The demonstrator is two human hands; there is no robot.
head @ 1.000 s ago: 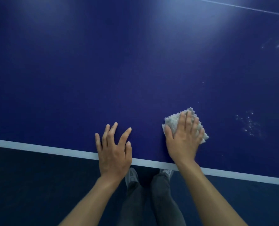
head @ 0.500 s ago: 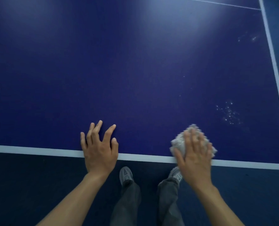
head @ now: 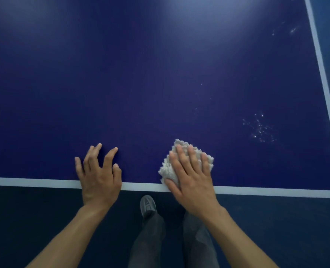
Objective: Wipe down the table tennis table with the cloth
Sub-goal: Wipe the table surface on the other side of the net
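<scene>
The dark blue table tennis table (head: 141, 84) fills the upper view, with a white line along its near edge. A fluffy white cloth (head: 167, 168) lies on the table close to that edge. My right hand (head: 191, 175) presses flat on the cloth with straight fingers, its heel over the white line. My left hand (head: 98, 175) rests on the bare table to the left of the cloth, fingers spread and slightly arched, holding nothing.
A patch of small white specks (head: 259, 128) sits on the table right of the cloth, with more marks (head: 287, 29) at the far right. The table's right edge line (head: 322, 80) runs diagonally. Dark floor and my shoe (head: 147, 206) lie below the near edge.
My right hand slid the cloth toward the near edge and rightward along the table. My left hand shifted along the edge with it, and the right table edge came into view.
</scene>
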